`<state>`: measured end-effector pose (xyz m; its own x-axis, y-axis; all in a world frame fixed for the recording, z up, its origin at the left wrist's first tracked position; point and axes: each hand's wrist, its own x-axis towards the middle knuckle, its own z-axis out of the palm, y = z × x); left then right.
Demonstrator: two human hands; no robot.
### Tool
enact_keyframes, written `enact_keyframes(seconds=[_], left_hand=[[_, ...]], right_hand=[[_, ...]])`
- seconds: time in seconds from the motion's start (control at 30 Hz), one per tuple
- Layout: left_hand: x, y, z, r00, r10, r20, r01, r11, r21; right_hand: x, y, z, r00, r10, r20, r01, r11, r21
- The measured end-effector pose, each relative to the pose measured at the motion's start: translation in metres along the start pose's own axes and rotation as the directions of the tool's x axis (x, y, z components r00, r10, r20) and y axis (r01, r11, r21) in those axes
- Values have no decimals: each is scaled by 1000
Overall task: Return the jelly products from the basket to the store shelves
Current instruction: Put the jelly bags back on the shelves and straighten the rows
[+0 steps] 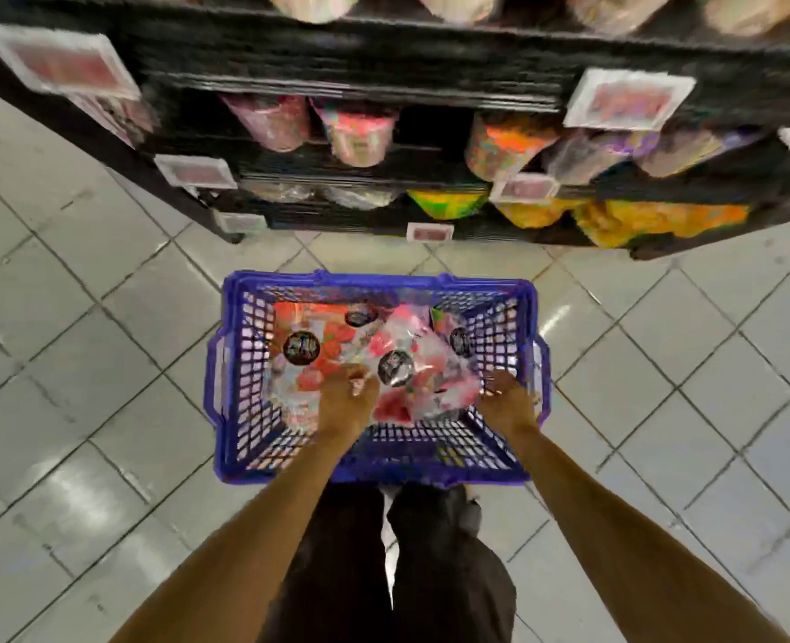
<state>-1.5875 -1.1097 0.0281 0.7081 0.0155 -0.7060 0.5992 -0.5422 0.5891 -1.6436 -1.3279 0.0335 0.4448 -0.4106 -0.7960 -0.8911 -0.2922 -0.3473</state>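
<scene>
Down by the shelves [384, 53], open floor tile [105, 364] rings the blue basket [374, 280]; left hand [347, 399] and right hand [506, 403] grip jelly bags [423, 352] inside.

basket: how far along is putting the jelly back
Done: nothing that shows; the basket holds several jelly packs. In hand: the left hand and right hand are down on the packs, grip too blurred to tell. Left: every pack has yet to go to the shelves.
</scene>
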Motion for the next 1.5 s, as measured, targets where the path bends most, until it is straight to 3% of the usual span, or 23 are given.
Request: enact_keyframes(seconds=[0.13,0.3,0.4,0.47,0.53,0.57,0.6,0.67,0.73,0.83,0.93,1.07,1.23,1.3,1.4,1.5], left_hand=[[50,-24,29,998,51,36,-58,970,238],[75,-39,53,1000,17,-13,-6,810,586],[76,-38,47,1000,-16,-9,18,811,585],[72,-36,39,998,-7,60,-23,878,479],[64,-34,27,996,28,80,-62,887,458],[60,-32,20,997,51,58,-73,876,478],[56,-31,12,997,71,26,-74,876,476],[51,-29,-1,996,86,-18,-71,908,413],[50,-28,-13,998,55,-34,-41,943,330],[55,-28,-21,999,-49,-22,52,982,182],[62,-32,-19,991,-135,7,134,986,101],[69,-34,-13,979,-204,-8,204,978,44],[61,-37,-11,984,-173,47,178,974,-137],[57,-34,-13,985,-169,28,172,974,-148],[47,-24,-25,983,-175,56,181,975,-130],[29,-5,-45,985,-156,75,165,978,-130]], right_hand=[[45,17,32,999,-29,-39,28,999,-43],[70,38,47,997,-71,25,75,964,-256],[68,45,44,989,-97,109,134,896,-423],[62,45,40,949,-249,194,313,821,-478],[54,43,35,872,-419,253,488,789,-373],[50,40,32,870,-426,248,481,844,-237],[46,33,28,896,-383,226,404,913,-51],[45,18,20,956,-277,103,241,933,269],[49,1,16,983,-184,8,160,872,462],[64,-24,25,999,0,44,-30,728,685],[84,-33,43,986,165,16,-142,790,597],[87,-18,53,993,98,60,-115,840,530],[74,4,76,967,233,101,-254,895,366],[68,9,85,941,327,90,-336,861,381],[55,8,79,920,342,188,-390,764,514],[32,3,50,934,331,134,-353,807,474]])
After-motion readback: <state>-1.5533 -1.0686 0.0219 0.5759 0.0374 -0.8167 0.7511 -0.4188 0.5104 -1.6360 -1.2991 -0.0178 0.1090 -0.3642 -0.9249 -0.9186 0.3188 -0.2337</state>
